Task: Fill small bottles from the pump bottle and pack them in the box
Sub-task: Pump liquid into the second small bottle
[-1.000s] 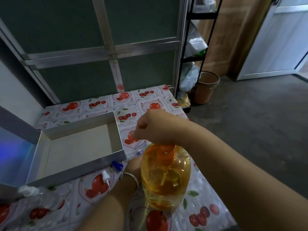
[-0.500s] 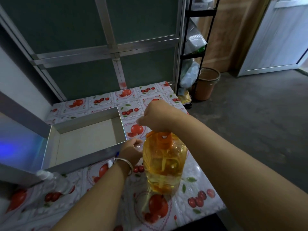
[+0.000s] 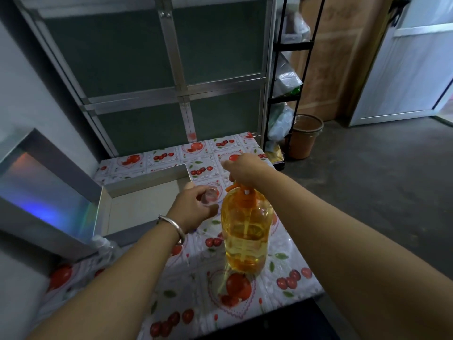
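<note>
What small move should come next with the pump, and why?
Probably press the pump down with the right hand. That hand already rests on the pump head, and the left hand holds a small clear bottle near the spout, though whether its mouth sits exactly under the spout is unclear.

Dim room, soft blur, wide-angle edge distortion

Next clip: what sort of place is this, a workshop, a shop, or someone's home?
Most likely a home, perhaps a back room or utility corner. The table wears a fruit-print plastic cloth, a black shelf rack holds bags, a brown bucket stands on the bare concrete floor.
</note>
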A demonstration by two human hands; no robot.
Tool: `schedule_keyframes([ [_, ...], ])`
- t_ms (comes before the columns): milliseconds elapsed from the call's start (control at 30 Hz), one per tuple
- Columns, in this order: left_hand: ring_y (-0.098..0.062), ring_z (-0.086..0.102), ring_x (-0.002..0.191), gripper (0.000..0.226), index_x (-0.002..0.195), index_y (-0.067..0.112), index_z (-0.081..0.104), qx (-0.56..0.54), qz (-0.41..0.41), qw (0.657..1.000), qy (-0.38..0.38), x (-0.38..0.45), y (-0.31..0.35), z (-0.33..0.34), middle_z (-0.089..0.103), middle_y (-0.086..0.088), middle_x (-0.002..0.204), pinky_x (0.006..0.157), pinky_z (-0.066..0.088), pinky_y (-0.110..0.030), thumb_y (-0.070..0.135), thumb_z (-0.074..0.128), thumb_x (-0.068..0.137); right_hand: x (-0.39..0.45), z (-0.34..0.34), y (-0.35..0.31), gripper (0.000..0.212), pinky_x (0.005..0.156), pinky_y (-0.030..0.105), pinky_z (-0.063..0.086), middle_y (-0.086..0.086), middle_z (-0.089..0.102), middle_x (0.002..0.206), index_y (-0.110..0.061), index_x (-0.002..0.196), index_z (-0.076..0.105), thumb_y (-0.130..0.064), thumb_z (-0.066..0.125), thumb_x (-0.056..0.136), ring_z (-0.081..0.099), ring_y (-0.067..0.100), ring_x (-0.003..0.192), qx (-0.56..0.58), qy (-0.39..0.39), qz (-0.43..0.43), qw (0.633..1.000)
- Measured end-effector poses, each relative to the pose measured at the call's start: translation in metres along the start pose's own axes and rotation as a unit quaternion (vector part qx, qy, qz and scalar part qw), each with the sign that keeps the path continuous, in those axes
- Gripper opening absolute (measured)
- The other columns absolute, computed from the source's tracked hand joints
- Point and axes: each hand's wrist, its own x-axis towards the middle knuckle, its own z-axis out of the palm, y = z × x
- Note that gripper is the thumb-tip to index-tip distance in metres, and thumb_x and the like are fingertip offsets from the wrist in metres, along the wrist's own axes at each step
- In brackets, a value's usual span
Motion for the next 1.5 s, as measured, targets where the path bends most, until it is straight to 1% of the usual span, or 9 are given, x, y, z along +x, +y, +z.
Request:
schedule_keyframes([
  [100, -0.016, 0.055, 0.094, 0.058, 0.126, 0.013, 0.055, 0.028, 0.025, 0.999, -0.001, -0.009, 0.007, -0.007, 0.048, -0.003, 0.106, 0.088, 0.048, -0.022, 0.023, 0.076, 0.073, -0.004, -0.001, -0.003, 0.043, 0.059, 0.025, 0.040, 0.020, 0.061, 0.122, 0.001, 0.119, 0.058, -0.031, 0.044, 0.095, 0.054, 0.026, 0.089, 0.025, -0.003, 0.018, 1.000],
  [233, -0.012, 0.056, 0.089, 0.057, 0.120, 0.010, 0.060, 0.015, 0.031, 0.999, 0.000, -0.020, 0.017, -0.014, 0.055, 0.003, 0.100, 0.081, 0.045, -0.016, 0.025, 0.079, 0.069, -0.005, 0.001, -0.004, 0.040, 0.081, 0.034, 0.050, 0.020, 0.058, 0.126, 0.002, 0.122, 0.056, -0.025, 0.046, 0.094, 0.057, 0.034, 0.115, 0.054, -0.005, 0.033, 0.998],
  [300, -0.012, 0.059, 0.089, 0.057, 0.120, 0.012, 0.060, 0.001, 0.027, 1.000, -0.012, -0.023, 0.021, -0.015, 0.061, 0.005, 0.096, 0.080, 0.047, -0.017, 0.026, 0.079, 0.068, -0.006, 0.001, -0.004, 0.040, 0.071, 0.030, 0.048, 0.019, 0.057, 0.128, 0.001, 0.124, 0.054, -0.023, 0.047, 0.094, 0.056, 0.033, 0.117, 0.050, -0.009, 0.038, 0.998],
  [500, -0.012, 0.061, 0.084, 0.050, 0.116, 0.014, 0.062, 0.001, 0.030, 0.999, -0.032, -0.023, 0.031, -0.019, 0.066, -0.002, 0.095, 0.070, 0.046, -0.012, 0.026, 0.078, 0.070, -0.009, -0.001, -0.006, 0.054, 0.086, 0.031, 0.048, 0.013, 0.048, 0.137, -0.016, 0.146, 0.028, -0.008, 0.045, 0.095, 0.051, 0.030, 0.119, -0.178, 0.001, -0.023, 0.984],
  [867, -0.022, 0.063, 0.091, 0.042, 0.110, 0.012, 0.064, -0.006, 0.024, 0.997, -0.077, -0.026, 0.039, -0.022, 0.068, -0.010, 0.101, 0.084, 0.051, -0.032, 0.022, 0.078, 0.071, 0.005, 0.011, 0.000, 0.037, 0.075, 0.031, 0.045, 0.014, 0.056, 0.119, -0.005, 0.129, 0.050, -0.009, 0.042, 0.094, 0.057, 0.027, 0.101, -0.371, -0.043, -0.042, 0.927],
  [1000, -0.019, 0.058, 0.080, 0.041, 0.107, 0.010, 0.065, 0.002, 0.017, 0.996, -0.086, -0.025, 0.038, -0.019, 0.067, -0.012, 0.095, 0.082, 0.051, -0.035, 0.023, 0.078, 0.071, 0.006, 0.012, 0.003, 0.033, 0.075, 0.030, 0.044, 0.012, 0.057, 0.113, -0.005, 0.125, 0.051, -0.011, 0.041, 0.094, 0.053, 0.024, 0.091, -0.383, -0.063, -0.039, 0.921],
  [1167, -0.026, 0.063, 0.085, 0.038, 0.103, 0.011, 0.067, 0.025, 0.013, 0.995, -0.099, -0.024, 0.039, -0.024, 0.068, -0.012, 0.095, 0.081, 0.053, -0.038, 0.028, 0.077, 0.071, 0.003, 0.005, -0.005, 0.056, 0.090, 0.031, 0.046, 0.014, 0.043, 0.140, -0.009, 0.145, 0.028, -0.006, 0.049, 0.093, 0.049, 0.029, 0.121, -0.350, -0.081, -0.066, 0.931],
  [1400, -0.025, 0.061, 0.078, 0.035, 0.100, 0.011, 0.068, 0.036, 0.017, 0.993, -0.113, -0.025, 0.040, -0.028, 0.067, -0.012, 0.090, 0.080, 0.053, -0.038, 0.028, 0.077, 0.070, 0.008, 0.014, 0.008, 0.033, 0.069, 0.030, 0.042, 0.007, 0.055, 0.094, -0.003, 0.122, 0.055, -0.016, 0.039, 0.095, 0.052, 0.021, 0.079, -0.338, -0.012, -0.028, 0.941],
  [1500, -0.020, 0.055, 0.072, 0.034, 0.095, 0.007, 0.067, 0.035, 0.011, 0.993, -0.116, -0.026, 0.039, -0.027, 0.066, -0.016, 0.088, 0.076, 0.053, -0.038, 0.028, 0.077, 0.071, 0.004, 0.013, 0.003, 0.041, 0.075, 0.031, 0.046, 0.013, 0.055, 0.113, -0.004, 0.135, 0.043, -0.014, 0.040, 0.095, 0.055, 0.025, 0.094, -0.289, -0.038, -0.013, 0.957],
])
